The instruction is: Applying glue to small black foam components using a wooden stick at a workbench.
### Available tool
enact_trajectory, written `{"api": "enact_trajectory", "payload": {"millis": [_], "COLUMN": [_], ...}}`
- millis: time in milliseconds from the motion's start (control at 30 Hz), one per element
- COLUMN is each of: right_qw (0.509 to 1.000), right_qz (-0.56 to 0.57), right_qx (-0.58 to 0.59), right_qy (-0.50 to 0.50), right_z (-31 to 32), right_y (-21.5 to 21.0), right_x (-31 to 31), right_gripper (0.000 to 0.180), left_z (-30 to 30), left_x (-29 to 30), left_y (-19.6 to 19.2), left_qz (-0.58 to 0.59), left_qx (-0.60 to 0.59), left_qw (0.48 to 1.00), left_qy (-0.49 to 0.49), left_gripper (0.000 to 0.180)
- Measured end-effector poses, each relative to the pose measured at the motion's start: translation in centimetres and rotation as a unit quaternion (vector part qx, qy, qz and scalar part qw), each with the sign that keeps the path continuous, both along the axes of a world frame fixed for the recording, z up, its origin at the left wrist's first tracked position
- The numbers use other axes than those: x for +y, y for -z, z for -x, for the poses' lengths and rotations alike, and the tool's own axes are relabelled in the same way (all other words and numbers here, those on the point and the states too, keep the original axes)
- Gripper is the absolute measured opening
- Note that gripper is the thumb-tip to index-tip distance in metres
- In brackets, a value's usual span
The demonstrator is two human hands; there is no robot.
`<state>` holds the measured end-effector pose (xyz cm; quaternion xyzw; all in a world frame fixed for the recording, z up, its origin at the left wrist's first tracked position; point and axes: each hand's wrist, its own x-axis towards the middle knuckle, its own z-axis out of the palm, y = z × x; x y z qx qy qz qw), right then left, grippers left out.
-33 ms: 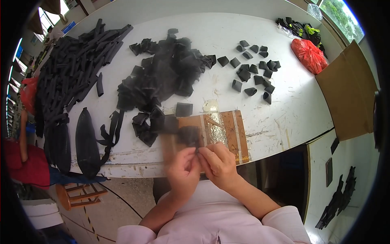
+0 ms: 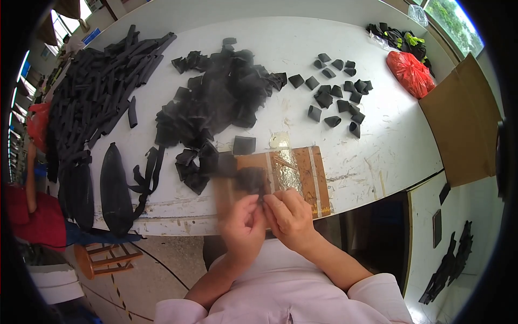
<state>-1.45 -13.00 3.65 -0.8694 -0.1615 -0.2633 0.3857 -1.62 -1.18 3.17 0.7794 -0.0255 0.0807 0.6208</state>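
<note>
My left hand [image 2: 244,225] and my right hand [image 2: 291,218] meet over the table's near edge, fingertips pinched together. Between them they grip a small black fabric piece [image 2: 251,179], part of it showing just beyond the fingertips. Beneath it lies a brown board [image 2: 319,181] with pale tape strips and a shiny, glue-like band [image 2: 287,175]. Past the board's far edge rests a flat black square piece [image 2: 244,144]. A loose heap of similar black pieces [image 2: 232,100] spreads beyond my left hand. The view is hazy around the left hand, and the fingers partly hide the held piece.
At the far left is a big pile of black tubes [image 2: 108,75], with long black pieces [image 2: 116,189] nearer. Several black folded loops [image 2: 324,100] lie scattered on the right. A red bag [image 2: 410,74] and a cardboard sheet [image 2: 461,124] stand farther right. A wooden stool [image 2: 107,259] is below left.
</note>
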Motion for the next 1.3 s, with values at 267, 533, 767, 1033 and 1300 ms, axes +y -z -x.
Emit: {"api": "enact_trajectory", "payload": {"millis": [267,533,767,1033,1300], "right_qw": [0.916,0.505,0.773,0.758,0.957], "right_qz": [-0.323,-0.691,-0.434,-0.404,-0.239], "right_qx": [0.235,0.462,0.386,0.425,0.124], "right_qy": [-0.034,-0.233,-0.255,-0.285,-0.105], "right_z": [-0.3,-0.4,-5.2,-6.4,-4.1], "right_y": [-1.3,-2.6,-10.6,-6.2,-6.8], "right_x": [-0.3,-1.9,-2.2,-2.8,-2.4], "right_gripper": [0.009,0.017,0.030,0.030,0.031], "left_z": [-1.8,-1.2,-4.0,-4.7,-6.4], "left_x": [2.0,-0.3,1.2,1.3,1.3], "left_y": [-2.5,-2.8,-8.3,-5.3,-7.3], "left_qz": [0.559,0.071,0.625,0.511,0.080], "left_qx": [0.287,-0.069,0.243,0.242,-0.178], "left_qw": [0.764,0.994,0.705,0.808,0.965], "left_qy": [0.148,0.037,0.231,0.165,0.175], "left_gripper": [0.028,0.020,0.015,0.021,0.023]}}
